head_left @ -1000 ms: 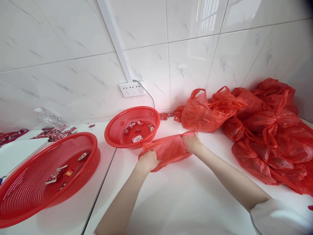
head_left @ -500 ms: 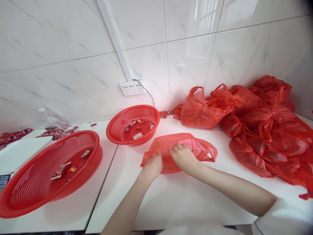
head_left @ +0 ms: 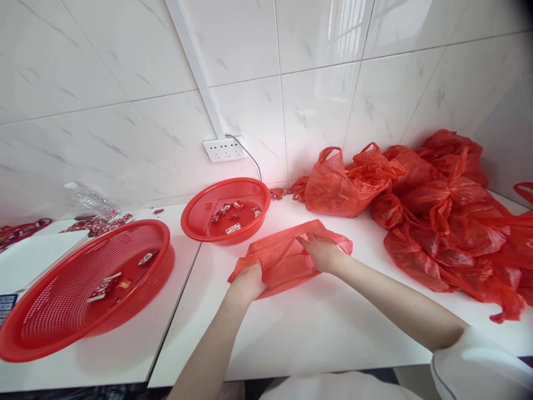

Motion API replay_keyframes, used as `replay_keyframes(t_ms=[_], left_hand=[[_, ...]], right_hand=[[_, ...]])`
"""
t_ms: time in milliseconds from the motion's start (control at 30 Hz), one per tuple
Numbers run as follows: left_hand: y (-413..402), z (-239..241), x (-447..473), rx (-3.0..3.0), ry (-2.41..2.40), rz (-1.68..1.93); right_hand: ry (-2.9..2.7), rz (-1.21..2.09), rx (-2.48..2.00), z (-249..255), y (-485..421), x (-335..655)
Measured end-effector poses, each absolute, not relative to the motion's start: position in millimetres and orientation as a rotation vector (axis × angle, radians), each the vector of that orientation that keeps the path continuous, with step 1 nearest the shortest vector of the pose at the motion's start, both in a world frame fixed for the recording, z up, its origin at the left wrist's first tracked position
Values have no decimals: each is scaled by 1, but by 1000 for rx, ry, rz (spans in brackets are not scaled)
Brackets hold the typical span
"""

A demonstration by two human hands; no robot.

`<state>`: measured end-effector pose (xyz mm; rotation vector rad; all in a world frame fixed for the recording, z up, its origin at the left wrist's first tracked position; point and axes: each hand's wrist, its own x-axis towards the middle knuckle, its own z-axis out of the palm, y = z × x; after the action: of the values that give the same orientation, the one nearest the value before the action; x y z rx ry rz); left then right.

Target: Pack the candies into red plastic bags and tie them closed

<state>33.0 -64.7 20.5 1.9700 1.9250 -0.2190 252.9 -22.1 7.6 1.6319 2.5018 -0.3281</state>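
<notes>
A thin red plastic bag (head_left: 283,244) lies on the white tabletop in front of me, its mouth spread toward me. My left hand (head_left: 249,283) grips the bag's left side, its fingers largely hidden in the plastic. At the right side of the mouth, my right hand (head_left: 322,253) holds the bag's edge; a couple of its fingers show, reaching left over the opening. Between the hands the plastic is pulled wide, and nothing can be made out inside.
Two red plastic baskets, a large one (head_left: 160,266) and a smaller one (head_left: 227,239), hold a few small printed packets. Filled red bags (head_left: 449,233) are heaped at right, with another bag (head_left: 337,189) by the wall. A clear bottle (head_left: 94,201) lies behind the large basket.
My hands have moved apart, and the bag's mouth has opened between them. The bag has shifted slightly left. My right hand has gone from bunched fingers to spread ones.
</notes>
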Motion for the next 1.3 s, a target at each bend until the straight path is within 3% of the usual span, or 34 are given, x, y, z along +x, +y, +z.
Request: replay_keyframes(t_ms=[133, 333, 500, 600, 733, 867, 1067, 1300], left_hand=[[-72, 31, 52, 2114, 1973, -289], [-75, 47, 45, 2715, 1553, -74], [-54, 36, 22, 2689, 1439, -62], [-40, 22, 10, 2597, 1418, -101], [-19, 3, -6, 2379, 1436, -99], [1, -16, -24, 2219, 1248, 182], [12, -31, -34, 1664, 1158, 649], [11, -4, -19, 443, 1090, 1130]], right_hand=[[2741, -230, 1475, 15, -20, 250], [3292, -247, 984, 32, -23, 247], [3202, -95, 1111, 21, -5, 248], [2958, -298, 1203, 9, 13, 251], [2579, -688, 1275, -5, 31, 256], [2467, -850, 1249, -21, 41, 258], [2526, -838, 1224, -22, 44, 260], [2549, -760, 1437, 29, 23, 251]])
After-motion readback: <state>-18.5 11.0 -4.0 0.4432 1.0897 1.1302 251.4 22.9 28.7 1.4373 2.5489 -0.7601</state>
